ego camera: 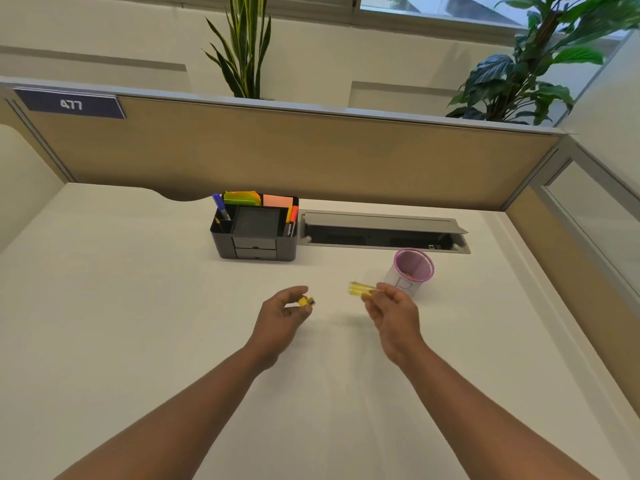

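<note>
My left hand (pixel 282 318) pinches a small yellow piece with a blue end (pixel 306 302) between thumb and fingertips, held above the white desk (pixel 138 306). My right hand (pixel 393 315) pinches one end of a translucent yellow tube-like piece (pixel 362 289), which points left and looks blurred. The two hands are apart, with a gap of bare desk between them. Just beyond my right hand stands a pink mesh cup (pixel 412 270).
A dark desk organiser (pixel 256 233) with pens, markers and coloured sticky notes stands at the back centre. To its right an open grey cable tray (pixel 382 232) is set into the desk. A tan partition (pixel 294 154) closes the back, and plants stand behind it.
</note>
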A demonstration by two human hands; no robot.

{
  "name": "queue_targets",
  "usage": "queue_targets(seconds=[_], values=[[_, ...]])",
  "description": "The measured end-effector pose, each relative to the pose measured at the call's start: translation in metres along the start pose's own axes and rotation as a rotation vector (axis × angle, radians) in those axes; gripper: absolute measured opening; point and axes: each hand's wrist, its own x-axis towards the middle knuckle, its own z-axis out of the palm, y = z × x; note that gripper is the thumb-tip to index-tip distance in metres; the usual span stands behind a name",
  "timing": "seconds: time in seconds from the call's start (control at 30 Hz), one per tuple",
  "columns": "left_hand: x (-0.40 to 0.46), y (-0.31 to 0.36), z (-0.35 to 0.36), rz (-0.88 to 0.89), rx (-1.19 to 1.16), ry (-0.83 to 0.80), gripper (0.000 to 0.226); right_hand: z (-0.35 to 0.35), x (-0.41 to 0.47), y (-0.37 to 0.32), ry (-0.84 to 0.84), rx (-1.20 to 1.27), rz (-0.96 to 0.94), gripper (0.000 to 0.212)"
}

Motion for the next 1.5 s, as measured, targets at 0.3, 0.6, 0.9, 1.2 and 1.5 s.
queue_targets(seconds=[0.3,0.6,0.9,1.2,1.5], values=[[-0.01,0.002,-0.026,-0.002,-0.039,0.085,0.022,0.028,-0.028,0.034,-0.22,-0.107,0.141,0.023],[-0.017,0.003,-0.03,-0.06,-0.088,-0.041,0.023,0.027,-0.036,0.041,-0.26,-0.141,0.15,0.021],[-0.018,0.004,-0.03,-0.111,-0.15,-0.044,0.018,0.024,-0.033,0.043,-0.292,-0.209,0.141,0.021],[-0.018,0.009,-0.03,-0.109,-0.129,-0.043,0.019,0.023,-0.033,0.041,-0.309,-0.269,0.134,0.017],[-0.021,0.006,-0.029,-0.094,-0.09,-0.045,0.019,0.02,-0.035,0.039,-0.33,-0.237,0.146,0.014]])
